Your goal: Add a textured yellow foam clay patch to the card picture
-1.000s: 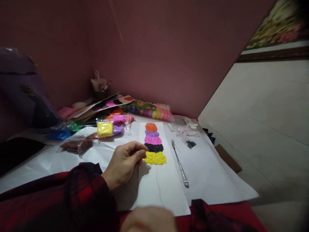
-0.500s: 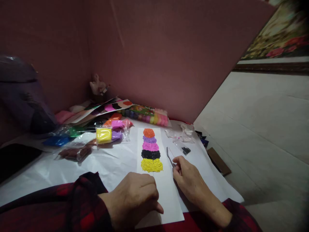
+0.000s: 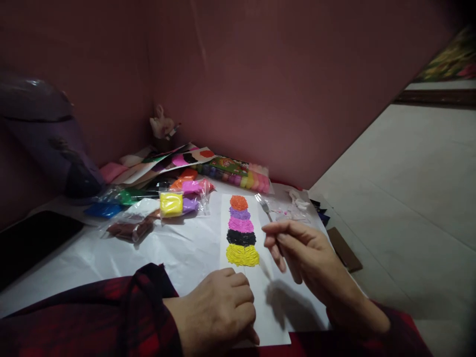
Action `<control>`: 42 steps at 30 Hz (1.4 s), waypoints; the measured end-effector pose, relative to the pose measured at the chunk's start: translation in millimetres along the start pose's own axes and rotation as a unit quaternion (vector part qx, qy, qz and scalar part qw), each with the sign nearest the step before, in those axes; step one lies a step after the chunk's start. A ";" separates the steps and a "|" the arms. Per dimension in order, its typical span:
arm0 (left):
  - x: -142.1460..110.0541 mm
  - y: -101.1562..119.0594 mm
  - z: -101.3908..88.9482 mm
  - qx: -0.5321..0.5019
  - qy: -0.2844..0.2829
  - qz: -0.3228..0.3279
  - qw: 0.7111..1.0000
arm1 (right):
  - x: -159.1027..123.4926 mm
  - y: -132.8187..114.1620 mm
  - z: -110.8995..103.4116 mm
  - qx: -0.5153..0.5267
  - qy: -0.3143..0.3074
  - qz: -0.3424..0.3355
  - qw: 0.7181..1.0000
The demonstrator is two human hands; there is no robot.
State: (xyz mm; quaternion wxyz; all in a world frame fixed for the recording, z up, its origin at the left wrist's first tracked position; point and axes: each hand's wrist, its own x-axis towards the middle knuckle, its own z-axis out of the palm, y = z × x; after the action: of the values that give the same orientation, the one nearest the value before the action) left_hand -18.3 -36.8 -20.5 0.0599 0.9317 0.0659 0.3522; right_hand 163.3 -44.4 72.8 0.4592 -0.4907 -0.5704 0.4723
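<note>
Red-and-black plaid long sleeves (image 3: 96, 310), dark at the cuffs.

Can't read any text, brand, number or sign, even on the green printed label (image 3: 229, 164) of the long clear packet (image 3: 259, 180) near the pink wall (image 3: 241, 89), too small and blurred.

Head-worn view, forward and down, close.

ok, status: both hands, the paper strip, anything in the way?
Right hand holding fork, tines forward. Left hand over near end of paper strip, grip hidden. Five coloured bands, yellow nearest, none covered by hands.
</note>
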 end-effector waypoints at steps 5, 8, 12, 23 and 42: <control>-3.1 -1.5 2.0 0.001 -0.030 -0.015 0.999 | 8.8 -1.0 9.1 0.052 -0.002 -0.129 0.990; -2.9 -1.8 4.3 0.003 -0.020 -0.018 1.000 | 8.7 17.0 13.2 -0.079 0.103 -0.241 0.962; 1.2 0.8 1.2 0.013 -0.033 -0.027 0.999 | 18.5 32.0 10.3 -0.139 0.144 -0.323 0.925; 9.2 -1.0 -9.7 0.005 -0.071 -0.021 0.997 | 51.7 31.2 15.2 -0.013 0.043 -0.139 0.989; 10.4 6.1 2.2 0.050 -0.053 -0.032 0.997 | 47.4 54.8 34.9 0.012 -0.005 -0.002 1.000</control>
State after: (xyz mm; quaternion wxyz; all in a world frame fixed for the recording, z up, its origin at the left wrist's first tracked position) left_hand -8.7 -41.3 -14.4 0.0281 0.9482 0.1099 0.2969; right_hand 131.2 3.6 16.8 0.4633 -0.4818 -0.5680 0.4802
